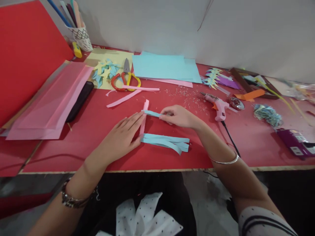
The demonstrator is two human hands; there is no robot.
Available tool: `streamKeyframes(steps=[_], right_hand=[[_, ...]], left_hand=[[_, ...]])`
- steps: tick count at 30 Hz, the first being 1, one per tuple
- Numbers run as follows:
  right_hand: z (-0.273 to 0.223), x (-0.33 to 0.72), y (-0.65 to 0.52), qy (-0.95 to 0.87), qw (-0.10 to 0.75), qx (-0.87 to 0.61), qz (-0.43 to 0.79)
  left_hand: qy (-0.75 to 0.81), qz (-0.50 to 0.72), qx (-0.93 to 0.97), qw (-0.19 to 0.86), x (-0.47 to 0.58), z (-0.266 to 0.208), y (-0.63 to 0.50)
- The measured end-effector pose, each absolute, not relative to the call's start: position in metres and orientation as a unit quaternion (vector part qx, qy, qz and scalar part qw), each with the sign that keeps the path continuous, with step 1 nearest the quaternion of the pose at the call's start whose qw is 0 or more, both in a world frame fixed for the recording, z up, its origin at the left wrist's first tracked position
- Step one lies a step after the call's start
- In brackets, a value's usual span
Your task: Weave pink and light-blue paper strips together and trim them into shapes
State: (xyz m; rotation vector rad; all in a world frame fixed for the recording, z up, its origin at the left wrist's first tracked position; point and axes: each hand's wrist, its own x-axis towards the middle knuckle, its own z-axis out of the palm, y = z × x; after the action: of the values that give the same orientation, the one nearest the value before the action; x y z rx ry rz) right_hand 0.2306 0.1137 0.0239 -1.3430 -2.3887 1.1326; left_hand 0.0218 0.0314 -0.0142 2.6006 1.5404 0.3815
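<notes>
Red bench (98, 154) stands against a plain pale wall, covered with craft things. Near the middle, the left hand (123, 136) lies flat, fingers straight and close together, pressing on a pink paper strip (144, 119) that runs from 12 to 6 o'clock. The right hand (178, 116) pinches one end of a blue paper strip (152, 113) between thumb and fingers; the other end of this strip crosses the pink one just at the left fingertips. At 6 o'clock from the right hand, a small bundle of blue strips (166, 142) lies on the bench, touching the lower end of the pink strip.

At 12 o'clock from the hands there are scissors (126, 78) with red and yellow handles, two loose pink strips (130, 93) and a stack of blue paper sheets (164, 67). At 9 o'clock lie pink sheets (49, 105). At 3 o'clock, a pink glue gun (218, 105) rests on the bench, well apart from the right hand. A cup of pens (80, 34) stands at 11 o'clock by the wall.
</notes>
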Motion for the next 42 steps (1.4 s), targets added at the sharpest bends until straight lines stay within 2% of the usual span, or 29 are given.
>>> streamKeyframes(steps=[4, 7, 13, 19, 31, 42], right_hand=[[0.023, 0.23, 0.112, -0.772, 0.101, -0.49, 0.392], [0.024, 0.231, 0.112, -0.757, 0.073, -0.487, 0.43], [0.03, 0.231, 0.112, -0.763, 0.037, -0.486, 0.426], [0.031, 0.233, 0.111, -0.773, 0.004, -0.441, 0.457], [0.034, 0.237, 0.109, -0.834, -0.072, -0.337, 0.431], [0.037, 0.239, 0.102, -0.828, -0.04, -0.376, 0.414]], left_hand=[[0.509, 0.128, 0.849, 0.052, 0.022, -0.013, 0.031], [0.508, 0.129, 0.85, 0.058, 0.022, -0.013, 0.031], [0.5, 0.129, 0.855, 0.049, 0.02, -0.015, 0.032], [0.5, 0.13, 0.855, 0.04, 0.022, -0.013, 0.031], [0.512, 0.107, 0.851, 0.051, 0.024, -0.014, 0.031], [0.506, 0.1, 0.855, 0.05, 0.023, -0.014, 0.031]])
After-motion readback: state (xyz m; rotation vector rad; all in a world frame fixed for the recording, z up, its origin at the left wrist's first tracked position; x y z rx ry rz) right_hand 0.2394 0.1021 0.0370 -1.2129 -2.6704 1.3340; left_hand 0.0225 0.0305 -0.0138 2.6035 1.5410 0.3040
